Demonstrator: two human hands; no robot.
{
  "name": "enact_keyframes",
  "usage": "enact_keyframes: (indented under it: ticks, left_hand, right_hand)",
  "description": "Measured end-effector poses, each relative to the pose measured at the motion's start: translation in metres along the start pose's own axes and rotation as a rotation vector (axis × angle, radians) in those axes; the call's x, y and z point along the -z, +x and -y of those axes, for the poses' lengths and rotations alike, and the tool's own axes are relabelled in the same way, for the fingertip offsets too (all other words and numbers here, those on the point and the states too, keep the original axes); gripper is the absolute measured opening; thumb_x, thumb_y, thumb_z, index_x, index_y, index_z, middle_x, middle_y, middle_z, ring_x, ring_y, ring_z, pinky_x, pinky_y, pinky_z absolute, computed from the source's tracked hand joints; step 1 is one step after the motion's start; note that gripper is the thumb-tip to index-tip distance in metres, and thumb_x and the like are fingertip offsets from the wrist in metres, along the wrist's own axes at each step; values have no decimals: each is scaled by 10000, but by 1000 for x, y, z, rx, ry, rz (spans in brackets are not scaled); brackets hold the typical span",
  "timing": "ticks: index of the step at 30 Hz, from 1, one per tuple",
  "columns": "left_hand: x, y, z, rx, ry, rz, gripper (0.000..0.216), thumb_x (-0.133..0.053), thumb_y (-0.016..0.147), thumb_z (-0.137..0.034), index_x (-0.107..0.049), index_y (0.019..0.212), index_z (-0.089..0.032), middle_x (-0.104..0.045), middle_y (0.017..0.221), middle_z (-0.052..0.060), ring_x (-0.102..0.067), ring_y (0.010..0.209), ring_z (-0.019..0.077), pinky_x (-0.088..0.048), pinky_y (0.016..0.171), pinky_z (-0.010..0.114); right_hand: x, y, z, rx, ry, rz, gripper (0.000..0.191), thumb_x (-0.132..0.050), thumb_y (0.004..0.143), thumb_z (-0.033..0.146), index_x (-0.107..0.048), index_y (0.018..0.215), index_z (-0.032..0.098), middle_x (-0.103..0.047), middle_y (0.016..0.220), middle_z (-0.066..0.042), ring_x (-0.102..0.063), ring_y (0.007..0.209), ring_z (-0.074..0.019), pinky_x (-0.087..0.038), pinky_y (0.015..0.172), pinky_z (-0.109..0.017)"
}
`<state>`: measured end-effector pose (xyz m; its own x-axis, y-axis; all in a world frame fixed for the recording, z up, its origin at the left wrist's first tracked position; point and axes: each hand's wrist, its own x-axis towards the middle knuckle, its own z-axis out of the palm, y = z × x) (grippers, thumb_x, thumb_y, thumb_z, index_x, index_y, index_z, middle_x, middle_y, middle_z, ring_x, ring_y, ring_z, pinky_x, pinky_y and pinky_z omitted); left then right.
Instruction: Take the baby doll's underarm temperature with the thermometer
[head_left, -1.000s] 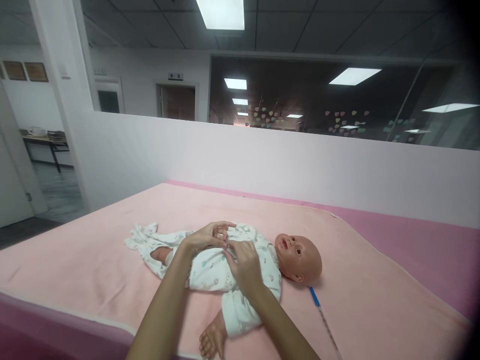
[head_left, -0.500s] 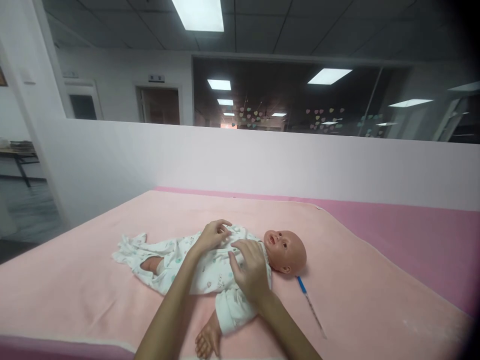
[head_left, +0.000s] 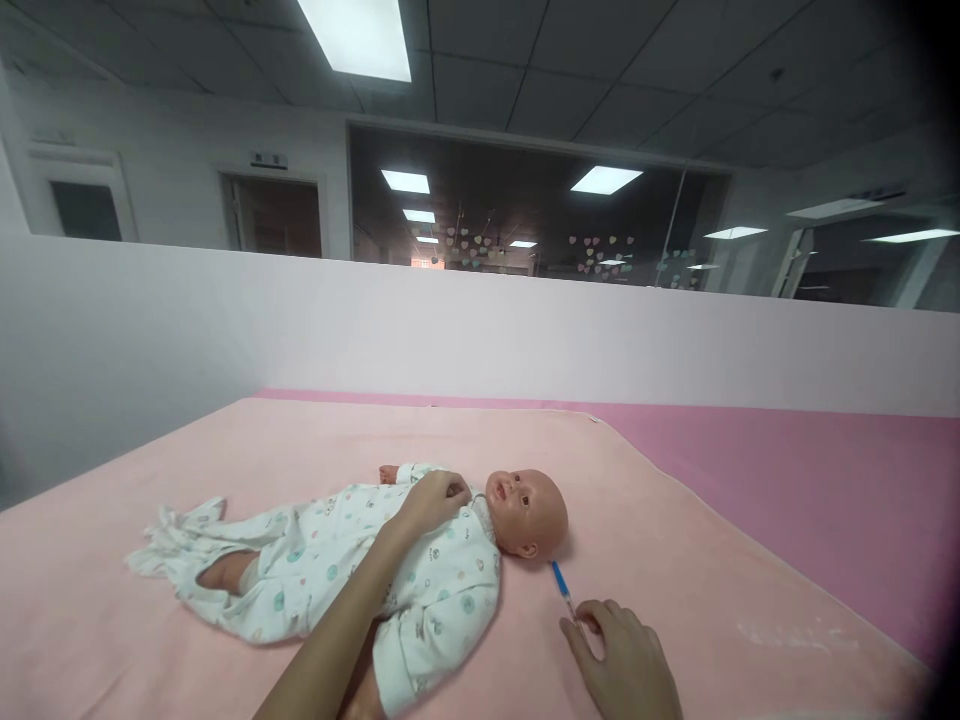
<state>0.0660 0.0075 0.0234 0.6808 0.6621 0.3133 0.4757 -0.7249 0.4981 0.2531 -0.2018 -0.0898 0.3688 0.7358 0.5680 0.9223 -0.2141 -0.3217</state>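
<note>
A baby doll [head_left: 527, 512] lies on its back, head to the right, dressed in white patterned baby clothes [head_left: 322, 545]. My left hand [head_left: 439, 500] rests on the doll's upper chest near the collar. Its fingers are curled in a pinch at the cloth, though the fingertips are partly hidden. To the right of the doll, my right hand [head_left: 619, 650] has thumb and fingers closed around the stem of a thin thermometer [head_left: 561, 580]. The blue end of the thermometer points toward the doll's head, and its lower part is hidden by my hand.
A pale pink cover [head_left: 645, 530] is spread under the doll, with a darker pink surface [head_left: 787, 480] beyond its right edge. Behind stands a low white partition [head_left: 450, 330]. A dark glass window [head_left: 540, 200] and doorways are farther back.
My right hand has left the doll's chest and moved right and down to the thermometer. My left hand has lowered onto the collar area and curled its fingers. The view has turned right.
</note>
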Motion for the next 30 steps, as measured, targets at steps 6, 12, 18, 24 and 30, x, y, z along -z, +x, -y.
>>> enact_keyframes:
  ticks: [6,12,18,24,30]
  left_hand:
    - [8,-11,-3,-59,-100,44,283,-434,770,-336,-666,801,-178,-654,796,35,-559,726,172,-384,636,248]
    - [8,-22,0,-52,-91,3,307,-540,710,-421,-640,905,-207,-630,910,37,-533,878,206,-399,770,289]
    - [8,-26,6,-84,-140,48,411,-646,614,-456,-623,954,-225,-606,950,33,-519,900,207,-390,760,274]
    - [6,-20,16,36,-238,-175,316,-463,770,-441,-531,637,-163,-459,580,-26,-423,576,122,-302,540,239]
    - [8,-14,23,184,-688,-236,315,-488,761,-453,-494,666,-152,-441,595,-25,-433,581,109,-312,538,223]
  right_hand:
    - [4,4,9,-149,-116,188,284,-381,824,241,-605,654,204,-620,690,-43,-575,602,-161,-354,557,-250]
    - [51,38,6,-353,-165,284,271,-354,790,239,-597,671,213,-637,705,-57,-586,649,-189,-329,532,-249]
    - [101,100,19,-339,-141,115,237,-398,771,348,-576,669,228,-621,688,-46,-543,584,-184,-290,481,-250]
    - [97,143,94,39,164,179,214,-452,766,300,-608,652,208,-637,670,-27,-536,599,-145,-299,527,-239]
    - [58,144,141,253,-120,246,240,-462,764,130,-600,577,186,-619,611,-36,-519,626,-155,-275,651,-276]
